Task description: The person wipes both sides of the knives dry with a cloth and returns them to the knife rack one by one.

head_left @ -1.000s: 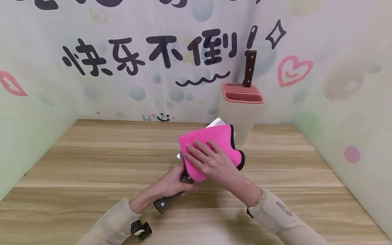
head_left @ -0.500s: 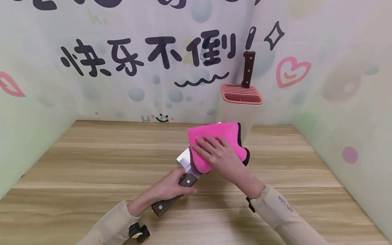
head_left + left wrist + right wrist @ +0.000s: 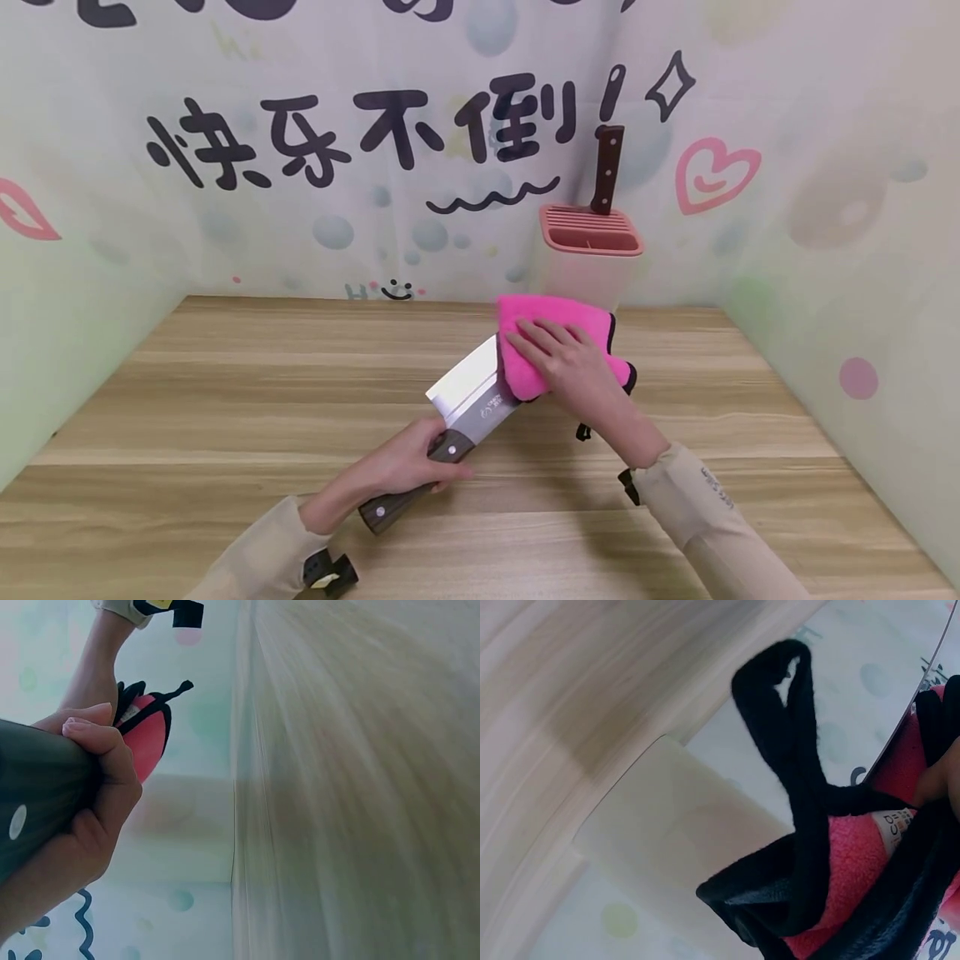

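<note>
My left hand grips the dark riveted handle of a cleaver held above the table, its blade slanting up to the right. In the left wrist view, curled fingers wrap that handle. Over the far part of the blade lies a pink cloth with black trim, hiding the tip. My right hand holds this cloth against the blade, fingers spread over its top; the thumb is hidden in the head view. The right wrist view shows the cloth's black edging and a hanging loop.
Just behind the cloth stands a pale knife block with a pink slotted top. One brown-handled knife is upright in it. The wooden table meets printed walls at the back and both sides.
My right hand and the cloth have slid along the blade, rightwards toward its tip, uncovering more of the steel near the handle. My left hand has shifted slightly down and left with the cleaver.
</note>
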A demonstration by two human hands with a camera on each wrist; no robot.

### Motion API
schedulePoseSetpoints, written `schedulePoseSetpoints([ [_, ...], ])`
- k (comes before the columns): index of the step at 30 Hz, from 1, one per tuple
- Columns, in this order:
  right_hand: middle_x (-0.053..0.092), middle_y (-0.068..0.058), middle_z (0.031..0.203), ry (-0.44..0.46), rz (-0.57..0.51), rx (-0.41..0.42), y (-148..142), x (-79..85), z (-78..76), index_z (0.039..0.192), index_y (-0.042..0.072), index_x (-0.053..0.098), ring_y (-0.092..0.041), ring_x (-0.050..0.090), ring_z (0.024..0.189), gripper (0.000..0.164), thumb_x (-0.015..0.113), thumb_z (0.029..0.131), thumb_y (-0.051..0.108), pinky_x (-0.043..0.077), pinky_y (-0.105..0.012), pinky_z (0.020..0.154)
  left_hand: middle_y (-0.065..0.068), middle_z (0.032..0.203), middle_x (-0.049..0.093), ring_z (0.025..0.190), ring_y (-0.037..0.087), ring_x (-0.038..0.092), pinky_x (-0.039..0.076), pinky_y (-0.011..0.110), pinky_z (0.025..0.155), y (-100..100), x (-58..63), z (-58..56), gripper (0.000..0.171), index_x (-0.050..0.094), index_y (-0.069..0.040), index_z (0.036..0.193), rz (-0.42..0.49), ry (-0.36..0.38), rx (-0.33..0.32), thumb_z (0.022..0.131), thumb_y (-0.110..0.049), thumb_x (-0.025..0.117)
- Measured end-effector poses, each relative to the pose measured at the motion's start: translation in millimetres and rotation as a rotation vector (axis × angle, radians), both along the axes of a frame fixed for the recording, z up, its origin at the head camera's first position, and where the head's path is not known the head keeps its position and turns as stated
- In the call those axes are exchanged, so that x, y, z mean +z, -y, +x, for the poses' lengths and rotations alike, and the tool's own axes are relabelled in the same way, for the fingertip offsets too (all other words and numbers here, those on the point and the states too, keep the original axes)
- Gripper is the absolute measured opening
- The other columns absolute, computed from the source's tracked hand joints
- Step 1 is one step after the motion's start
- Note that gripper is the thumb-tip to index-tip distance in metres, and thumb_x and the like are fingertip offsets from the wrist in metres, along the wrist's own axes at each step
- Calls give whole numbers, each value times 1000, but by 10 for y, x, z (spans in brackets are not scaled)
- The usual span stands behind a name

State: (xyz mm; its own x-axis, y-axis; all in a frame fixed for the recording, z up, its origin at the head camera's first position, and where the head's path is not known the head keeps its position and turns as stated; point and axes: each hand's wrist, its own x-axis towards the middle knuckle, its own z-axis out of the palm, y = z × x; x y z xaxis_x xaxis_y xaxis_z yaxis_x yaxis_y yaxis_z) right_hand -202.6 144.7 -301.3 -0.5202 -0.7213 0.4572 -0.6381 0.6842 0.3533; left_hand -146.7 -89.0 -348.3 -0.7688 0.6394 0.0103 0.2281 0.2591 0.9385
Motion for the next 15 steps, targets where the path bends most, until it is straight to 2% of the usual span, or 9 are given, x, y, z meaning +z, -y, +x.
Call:
schedulePoseSetpoints([
  [4,53,-13,122,40,-21,-30,-86,1,-8,124,8,52,-29,47,114,61,75,67,3,42,-43,89,-1,55,48,45,8,46,38,18,43,29,2,13,30,49,11,97,-1,26,8,78,-7,65],
  [10,52,-15,123,89,-68,-76,-209,13,-11,123,6,52,-32,47,112,72,82,58,8,40,-46,91,-1,55,48,45,8,46,38,18,43,68,24,18,30,48,11,92,1,41,24,77,-8,66],
  [15,52,-15,123,94,-108,-80,-290,-9,-8,122,5,53,-32,49,111,69,81,59,6,41,-47,89,-1,54,48,44,7,45,37,18,43,87,23,19,29,47,10,93,9,52,28,77,-6,66],
])
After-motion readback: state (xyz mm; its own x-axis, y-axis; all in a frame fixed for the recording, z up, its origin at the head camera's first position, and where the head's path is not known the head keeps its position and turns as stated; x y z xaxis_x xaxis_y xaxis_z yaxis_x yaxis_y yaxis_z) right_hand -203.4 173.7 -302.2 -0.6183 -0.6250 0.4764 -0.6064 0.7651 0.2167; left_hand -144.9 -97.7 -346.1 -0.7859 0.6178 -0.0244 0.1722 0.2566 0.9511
